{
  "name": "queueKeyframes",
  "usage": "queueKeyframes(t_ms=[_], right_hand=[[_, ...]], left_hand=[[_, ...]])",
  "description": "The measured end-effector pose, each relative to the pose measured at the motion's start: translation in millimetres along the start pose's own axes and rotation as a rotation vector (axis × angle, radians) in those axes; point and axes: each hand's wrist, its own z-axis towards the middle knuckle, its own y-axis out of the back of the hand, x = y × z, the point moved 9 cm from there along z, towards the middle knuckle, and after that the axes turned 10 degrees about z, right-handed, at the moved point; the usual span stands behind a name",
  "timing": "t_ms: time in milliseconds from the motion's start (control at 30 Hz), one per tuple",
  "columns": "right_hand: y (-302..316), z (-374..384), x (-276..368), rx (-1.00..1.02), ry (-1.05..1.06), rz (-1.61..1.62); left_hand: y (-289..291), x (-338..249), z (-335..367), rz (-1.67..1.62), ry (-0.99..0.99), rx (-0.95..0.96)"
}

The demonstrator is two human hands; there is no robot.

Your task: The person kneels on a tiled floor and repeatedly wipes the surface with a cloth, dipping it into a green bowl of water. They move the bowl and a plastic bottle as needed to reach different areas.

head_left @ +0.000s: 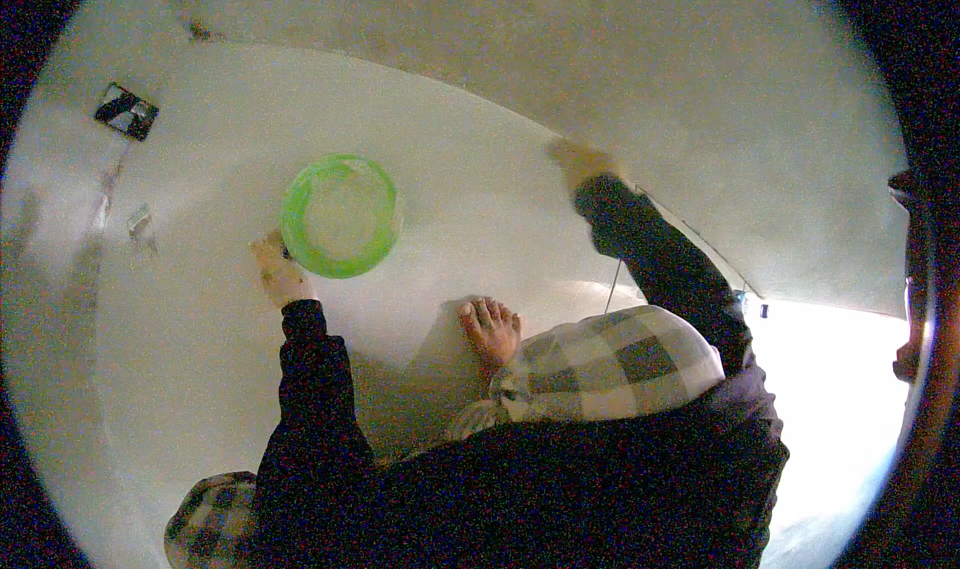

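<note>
We see the round green tub point(343, 265), pale inside, ahead of us over the light floor point(230, 389). Our left hand point(283, 272) is at its near-left rim, fingers partly curled; whether they grip it we cannot tell. Our right hand point(582, 164), blurred, reaches the foot of the wall point(620, 79), its opening and any hold unclear. Nearer us is a bare foot point(490, 331) below checked trousers point(630, 369); a dark square point(126, 112) lies far left.

The floor point(450, 189) is pale, and dark stains point(106, 194) are seen at the left of the frame. A grey-brown wall point(620, 49) fills the top. At upper left is one dark square fitting point(127, 112). Strong white light point(835, 419) shines at lower right.
</note>
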Motion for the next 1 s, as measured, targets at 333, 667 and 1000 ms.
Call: queueKeyframes(t_ms=[333, 667, 1000], right_hand=[[-41.1, 119.1, 61.0, -0.143, 0.299, -0.434], [7.8, -79.8, -60.1, 0.433, -0.047, -0.276], [21.6, 12.0, 130.8, -0.143, 0.479, -0.114]], left_hand=[[-64.6, -92.6, -27.5, 0.621, -0.492, 0.027], [-121.9, -93.2, -43.3, -0.411, 0.541, 0.574], [-111.9, -46.7, -53.8, -0.214, 0.218, 0.534]])
